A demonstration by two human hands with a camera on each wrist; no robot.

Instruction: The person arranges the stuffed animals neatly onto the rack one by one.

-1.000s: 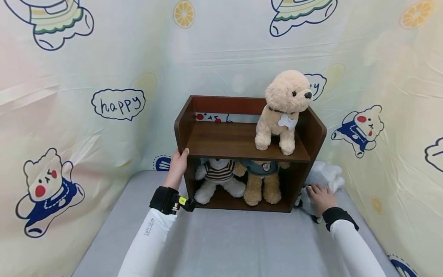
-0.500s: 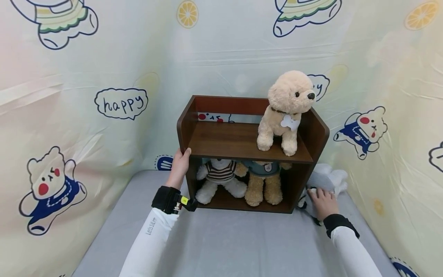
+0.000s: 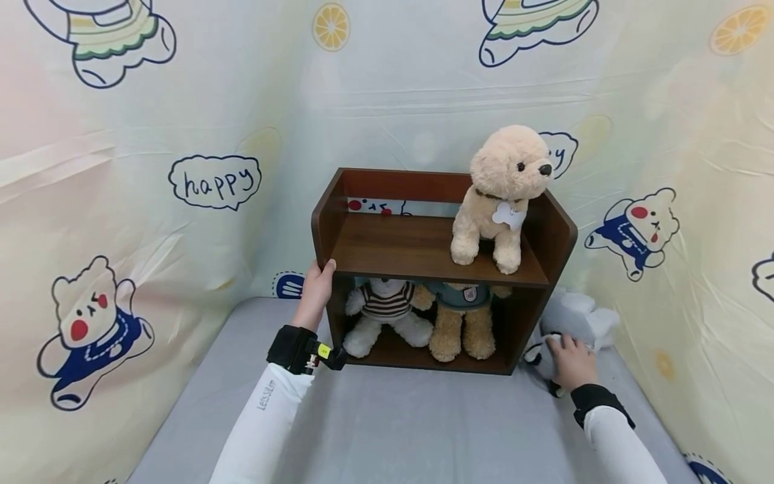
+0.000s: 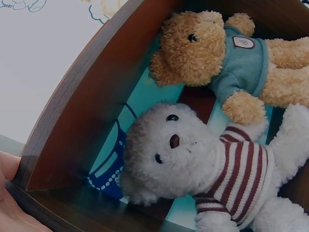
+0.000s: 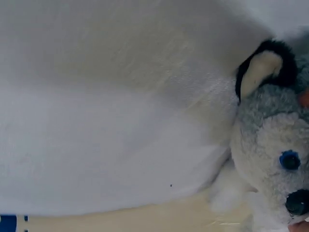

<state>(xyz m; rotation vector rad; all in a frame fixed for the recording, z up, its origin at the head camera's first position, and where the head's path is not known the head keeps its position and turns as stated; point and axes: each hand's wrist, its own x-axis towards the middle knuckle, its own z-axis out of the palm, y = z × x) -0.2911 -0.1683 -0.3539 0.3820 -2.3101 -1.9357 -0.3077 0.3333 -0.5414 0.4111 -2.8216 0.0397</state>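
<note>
My left hand (image 3: 314, 296) grips the left side panel of a dark brown two-tier shelf (image 3: 393, 245), its thumb on the front edge. At the right of the shelf, my right hand (image 3: 576, 366) holds a grey-and-white plush husky (image 3: 571, 316) lying on the grey surface. The right wrist view shows the husky's head (image 5: 270, 140), with a blue eye, dark nose and black-edged ear; fingertips show on both sides of it, while most of the hand is out of frame there.
A cream plush dog (image 3: 492, 195) with a bone-shaped tag sits on the upper tier. Below sit a white bear (image 4: 164, 154) in a striped sweater and a tan bear (image 4: 193, 53) in a teal top. Printed curtains (image 3: 242, 81) surround the grey surface (image 3: 387, 430).
My right hand has shifted a little right and nearer to me, and the husky has moved slightly with it. The left hand keeps its grip on the shelf.
</note>
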